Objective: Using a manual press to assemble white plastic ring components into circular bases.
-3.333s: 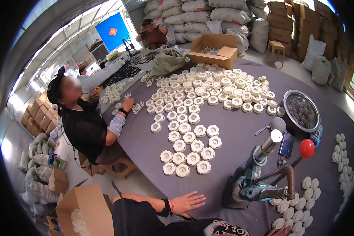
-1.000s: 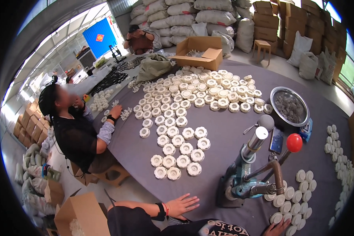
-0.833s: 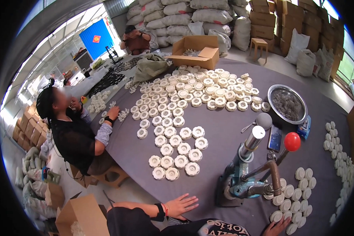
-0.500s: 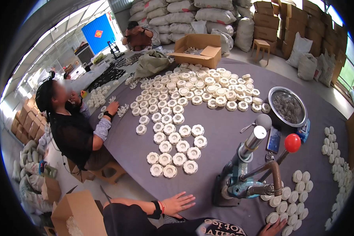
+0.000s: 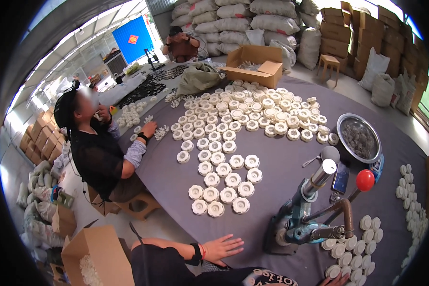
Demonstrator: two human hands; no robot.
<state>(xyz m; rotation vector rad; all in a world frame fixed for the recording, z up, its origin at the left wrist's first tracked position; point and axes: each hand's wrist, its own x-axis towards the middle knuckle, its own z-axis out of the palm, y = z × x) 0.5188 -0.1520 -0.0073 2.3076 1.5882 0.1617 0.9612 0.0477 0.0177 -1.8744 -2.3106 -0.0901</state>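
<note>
My left hand lies flat on the grey cloth with its fingers spread and nothing in it. Low in the picture, my right hand is cut off by the lower edge; its visible fingers are stretched out against a group of white round caps. Between my hands stands a green hand press with a red ball knob on its lever. Beyond my left hand, white scalloped knobs lie in loose rows, hollow side up, leading back to a larger heap.
A metal bowl of small springs and a phone lie behind the press. More white caps line the right edge. A co-worker sits at left, another person at the far end. An open carton stands at the back.
The whole view has shifted, so the table and everything on it sit farther right in the picture. Less of my right hand shows. My left hand stays flat on the cloth.
</note>
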